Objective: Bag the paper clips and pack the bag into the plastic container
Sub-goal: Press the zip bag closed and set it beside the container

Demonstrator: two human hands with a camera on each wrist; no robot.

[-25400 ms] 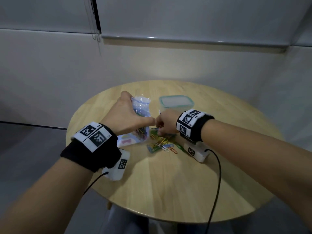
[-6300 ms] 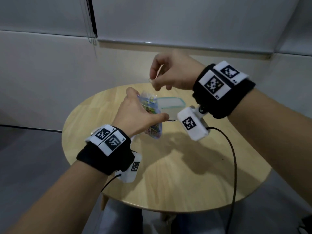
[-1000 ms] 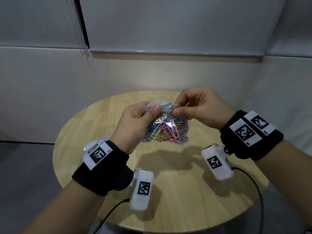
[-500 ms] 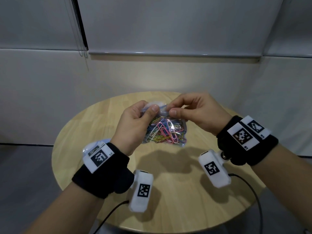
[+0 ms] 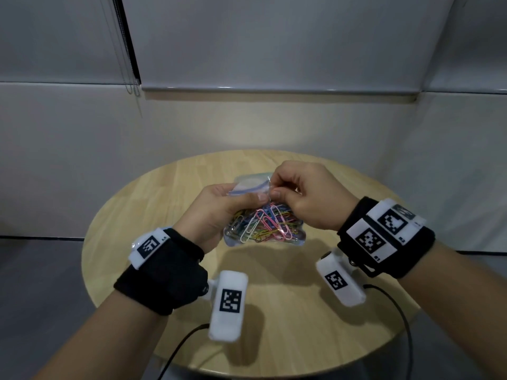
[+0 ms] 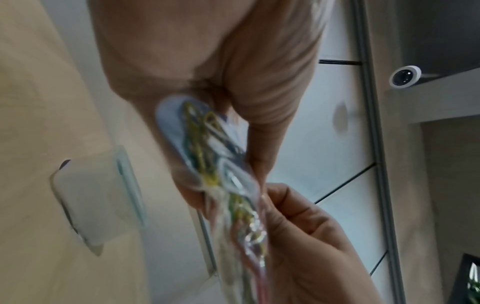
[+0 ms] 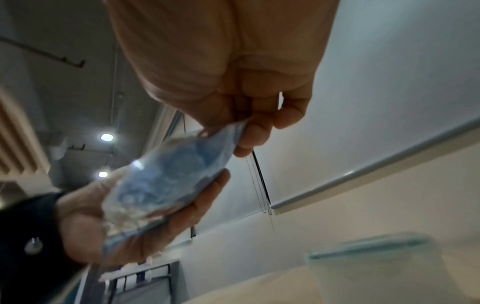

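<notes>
Two hands hold one small clear bag of coloured paper clips in the air above a round wooden table. The left hand has thumb and fingers curled round the bag's left side; the right hand pinches its top edge narrowly between thumb and forefinger. The step in hand looks like sealing the top. To do it well, the person should keep the clips settled at the bottom, hold the strip flat and level, and press along it from one end to the other so no gap stays. The plastic container, its lid on, stands on the table beyond the hands, apart from the bag; it is hidden in the head view. The tabletop is pale wood; behind it are light wall panels, a lowered grey blind with its cords at the left, and a grey floor
</notes>
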